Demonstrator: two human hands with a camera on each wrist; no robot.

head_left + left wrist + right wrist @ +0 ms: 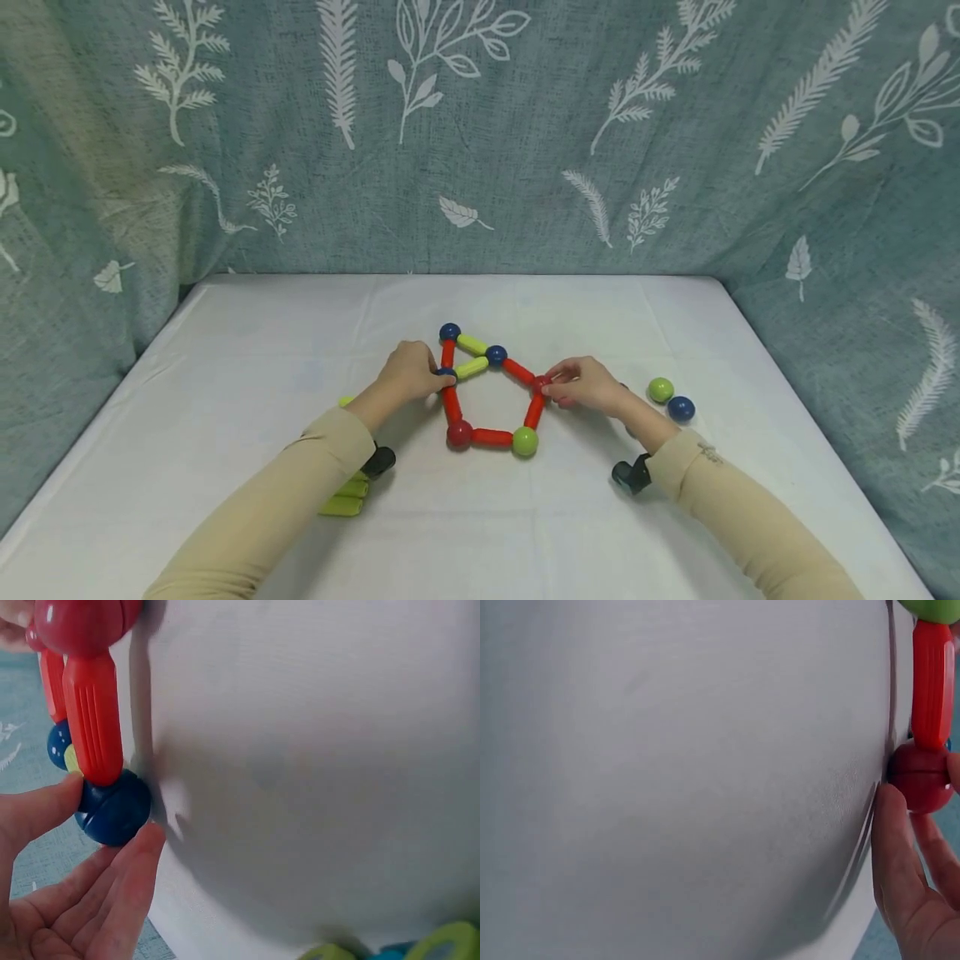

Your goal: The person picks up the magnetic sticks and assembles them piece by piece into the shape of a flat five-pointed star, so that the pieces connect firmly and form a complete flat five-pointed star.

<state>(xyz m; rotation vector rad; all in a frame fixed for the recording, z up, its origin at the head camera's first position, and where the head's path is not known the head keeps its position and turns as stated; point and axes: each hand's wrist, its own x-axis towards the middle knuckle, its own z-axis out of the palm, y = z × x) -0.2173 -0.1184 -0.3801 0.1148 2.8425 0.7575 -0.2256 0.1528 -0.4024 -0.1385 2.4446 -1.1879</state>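
Note:
On the white table lies a frame of balls joined by sticks. My left hand pinches its left blue ball between thumb and fingers. The right hand holds the red ball at the frame's right corner. A red stick runs from the left blue ball to a near red ball; another red stick links that to a green ball. Two yellow-green sticks meet at the far middle blue ball. One of them reaches the top blue ball.
A loose green ball and a loose blue ball lie right of my right wrist. Yellow-green sticks lie partly hidden under my left forearm. A patterned green curtain hangs behind the table.

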